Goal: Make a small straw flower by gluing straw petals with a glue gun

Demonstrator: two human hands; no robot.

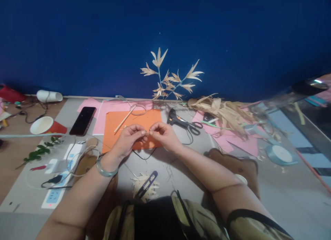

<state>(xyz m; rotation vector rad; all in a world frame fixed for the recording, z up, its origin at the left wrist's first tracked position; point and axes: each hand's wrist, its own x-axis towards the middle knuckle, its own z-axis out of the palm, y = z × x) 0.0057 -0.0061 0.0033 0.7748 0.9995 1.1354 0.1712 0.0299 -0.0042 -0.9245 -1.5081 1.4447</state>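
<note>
My left hand [130,138] and my right hand [164,135] meet fingertip to fingertip above an orange paper sheet [120,126]. Both are closed in a pinch on something small and thin that I cannot make out. A green bangle [106,171] circles my left wrist. A thin wooden stick [124,120] lies on the orange sheet, just beyond my left hand. A dark thread [144,156] loops on the table under my wrists.
A black glue gun [177,120] and scissors [196,127] lie right of the orange sheet. Dry husk strips [227,114] pile at the right. A phone [82,120], a red cup [46,126] and a power strip [60,179] are left. Thread snips [147,185] rest near me. A straw-leaf sprig [169,79] stands against the blue wall.
</note>
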